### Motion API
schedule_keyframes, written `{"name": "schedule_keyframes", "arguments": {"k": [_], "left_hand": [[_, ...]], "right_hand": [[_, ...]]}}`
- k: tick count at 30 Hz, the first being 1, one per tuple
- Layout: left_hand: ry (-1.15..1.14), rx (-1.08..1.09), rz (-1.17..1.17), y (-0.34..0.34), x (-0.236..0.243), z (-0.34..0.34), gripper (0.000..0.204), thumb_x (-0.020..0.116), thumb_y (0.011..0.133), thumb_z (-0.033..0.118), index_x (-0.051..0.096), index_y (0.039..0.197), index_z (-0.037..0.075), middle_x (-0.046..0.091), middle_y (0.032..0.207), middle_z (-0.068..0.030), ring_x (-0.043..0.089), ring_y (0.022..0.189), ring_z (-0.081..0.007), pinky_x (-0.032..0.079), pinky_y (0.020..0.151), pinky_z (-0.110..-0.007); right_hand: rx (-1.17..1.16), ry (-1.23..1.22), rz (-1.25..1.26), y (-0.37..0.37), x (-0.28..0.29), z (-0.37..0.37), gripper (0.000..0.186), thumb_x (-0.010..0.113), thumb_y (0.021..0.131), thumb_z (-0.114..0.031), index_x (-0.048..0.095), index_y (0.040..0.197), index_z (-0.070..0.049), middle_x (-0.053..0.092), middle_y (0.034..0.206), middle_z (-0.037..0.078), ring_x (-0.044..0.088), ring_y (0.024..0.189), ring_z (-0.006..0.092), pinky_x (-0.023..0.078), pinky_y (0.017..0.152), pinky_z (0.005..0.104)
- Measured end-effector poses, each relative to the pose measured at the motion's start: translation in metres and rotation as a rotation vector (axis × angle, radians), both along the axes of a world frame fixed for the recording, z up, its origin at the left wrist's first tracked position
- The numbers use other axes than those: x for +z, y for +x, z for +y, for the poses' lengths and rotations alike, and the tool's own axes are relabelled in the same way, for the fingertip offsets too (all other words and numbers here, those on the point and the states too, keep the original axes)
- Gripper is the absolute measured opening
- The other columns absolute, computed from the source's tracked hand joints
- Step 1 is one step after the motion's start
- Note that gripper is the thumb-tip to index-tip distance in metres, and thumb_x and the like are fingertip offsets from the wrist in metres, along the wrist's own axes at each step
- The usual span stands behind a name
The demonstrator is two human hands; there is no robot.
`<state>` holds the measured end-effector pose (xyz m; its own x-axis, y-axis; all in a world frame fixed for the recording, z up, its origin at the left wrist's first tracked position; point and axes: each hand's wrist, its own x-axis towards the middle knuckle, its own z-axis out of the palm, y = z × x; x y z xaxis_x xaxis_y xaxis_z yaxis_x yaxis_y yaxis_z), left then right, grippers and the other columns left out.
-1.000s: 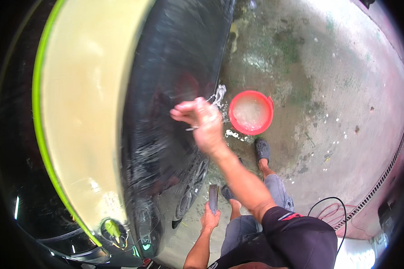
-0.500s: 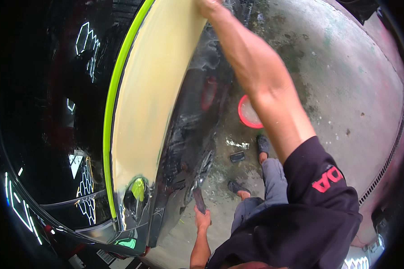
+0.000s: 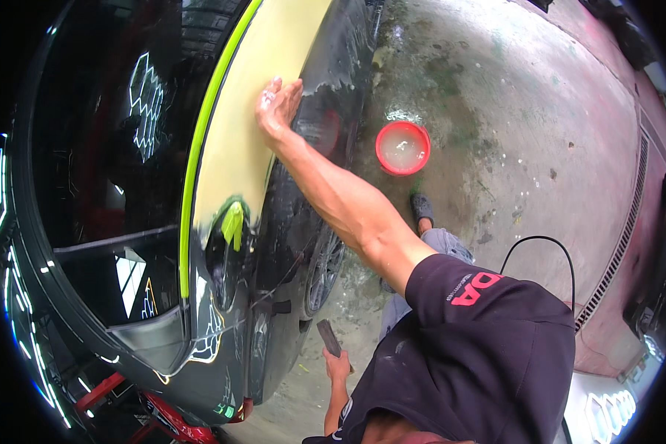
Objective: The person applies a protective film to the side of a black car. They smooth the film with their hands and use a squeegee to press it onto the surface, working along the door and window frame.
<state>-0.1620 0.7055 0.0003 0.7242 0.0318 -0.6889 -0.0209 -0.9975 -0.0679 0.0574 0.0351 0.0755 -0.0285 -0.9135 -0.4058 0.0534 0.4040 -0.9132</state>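
My right hand (image 3: 277, 107) is on the cream upper band of a dark car's side (image 3: 240, 111), near where it meets the dark lower panel, with white residue on it and its fingers extended, holding nothing. Green strip edging (image 3: 210, 103) runs along the band beside the dark window. Below my right hand, a green-covered door handle (image 3: 233, 222) sits in its recess. My left hand (image 3: 337, 362), low in the view beside the car, grips a dark flat block (image 3: 328, 336) held off the panel.
A red bucket (image 3: 403, 147) of cloudy water stands on the wet, stained concrete floor (image 3: 510, 133) beside the car. A drain grate (image 3: 610, 266) and a black cable (image 3: 540, 238) lie to the right. A red metal object (image 3: 174, 418) is at lower left.
My right hand went from the dark panel up to the far top of the cream band, then back toward me to the band's middle. My left hand still holds the block low.
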Motion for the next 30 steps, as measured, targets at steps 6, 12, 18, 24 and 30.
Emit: {"name": "schedule_keyframes", "arguments": {"k": [6,12,18,24,30], "left_hand": [[-0.091,-0.021,-0.054,0.012,0.006,0.064,0.082,0.066,0.09,0.035,0.029,0.158,0.007,0.068,0.128,-0.0283,0.066,0.117,-0.0464,0.05,0.1,-0.052],[-0.127,-0.036,-0.112,0.026,0.014,0.114,0.084,0.069,0.09,0.034,0.029,0.158,0.006,0.067,0.13,-0.0286,0.065,0.121,-0.0451,0.048,0.104,-0.051],[-0.047,-0.066,-0.069,0.036,0.013,0.123,0.089,0.071,0.089,0.034,0.027,0.16,0.004,0.067,0.13,-0.0289,0.065,0.121,-0.0458,0.048,0.105,-0.05],[-0.267,-0.253,-0.011,0.046,-0.022,0.023,0.08,0.073,0.087,0.03,0.042,0.155,0.001,0.058,0.141,-0.0302,0.058,0.131,-0.045,0.046,0.109,-0.05],[-0.467,-0.34,-0.015,0.048,-0.003,-0.185,0.08,0.072,0.092,0.028,0.035,0.159,0.004,0.054,0.146,-0.0285,0.056,0.131,-0.047,0.046,0.109,-0.05]], "right_hand": [[-0.009,-0.019,-0.022,0.004,0.015,0.127,0.078,0.037,0.111,-0.041,0.018,0.156,0.021,0.022,0.164,0.041,0.018,0.157,0.0497,0.014,0.131,0.05],[0.12,-0.088,-0.119,0.0,0.003,0.207,0.08,0.035,0.112,-0.043,0.01,0.161,0.015,0.007,0.17,0.036,0.005,0.161,0.0432,0.005,0.133,0.0444],[0.197,-0.139,-0.257,-0.021,-0.016,0.172,0.079,0.026,0.113,-0.048,0.009,0.163,0.01,0.004,0.173,0.03,0.0,0.162,0.0388,0.003,0.133,0.0426],[0.337,-0.216,-0.323,-0.043,-0.067,0.066,0.077,0.029,0.114,-0.048,0.01,0.164,0.008,0.004,0.175,0.024,0.001,0.163,0.0318,0.003,0.133,0.0377],[0.358,-0.359,-0.091,-0.041,-0.059,-0.027,0.088,0.039,0.111,-0.046,0.006,0.158,0.021,0.002,0.169,0.039,0.001,0.161,0.0447,0.005,0.132,0.0452]]}}
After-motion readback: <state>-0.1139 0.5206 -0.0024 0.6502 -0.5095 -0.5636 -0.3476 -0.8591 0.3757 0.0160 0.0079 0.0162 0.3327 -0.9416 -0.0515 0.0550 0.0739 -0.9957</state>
